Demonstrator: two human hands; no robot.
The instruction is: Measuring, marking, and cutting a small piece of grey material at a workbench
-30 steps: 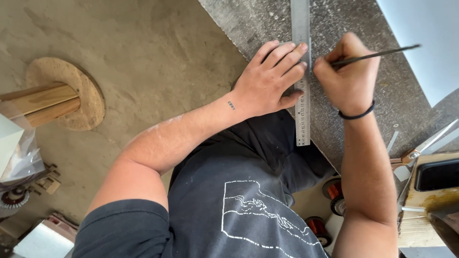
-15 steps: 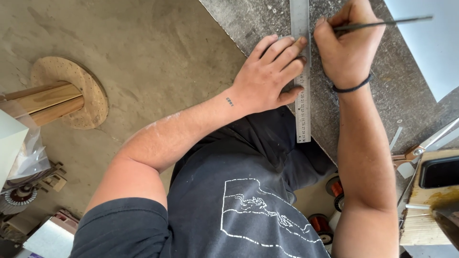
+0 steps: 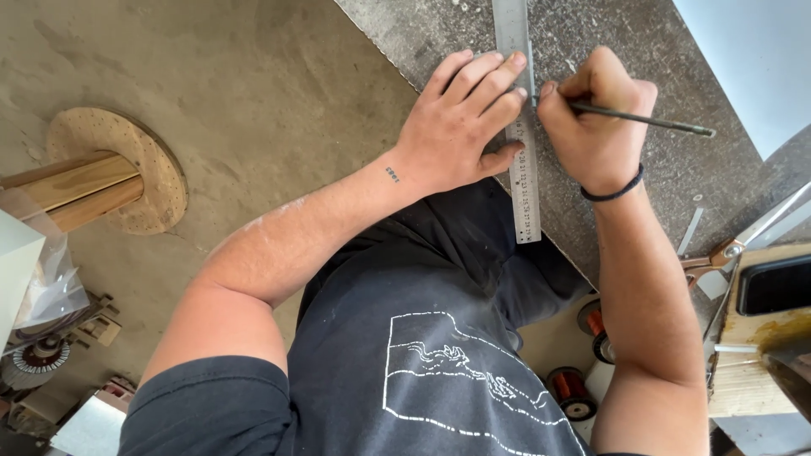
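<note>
— Grey speckled desk: where are the hands?
— Left hand lies flat, fingers spread, pinning the steel ruler. At its 3 o'clock, right hand is clenched around a thin dark scriber, tip touching the ruler's edge.

This is a workshop, a rough working one. The floor is bare, dusty concrete. At nine o'clock a round wooden disc drilled with small holes sits on a timber post. At seven o'clock lie a wound motor part and a small sheet-metal box. Spools of copper wire sit on the floor at five o'clock. The table at one o'clock is a scuffed, grey speckled slab carrying a steel ruler. At four o'clock, pliers with orange handles lie beside a worn wooden box.
</note>
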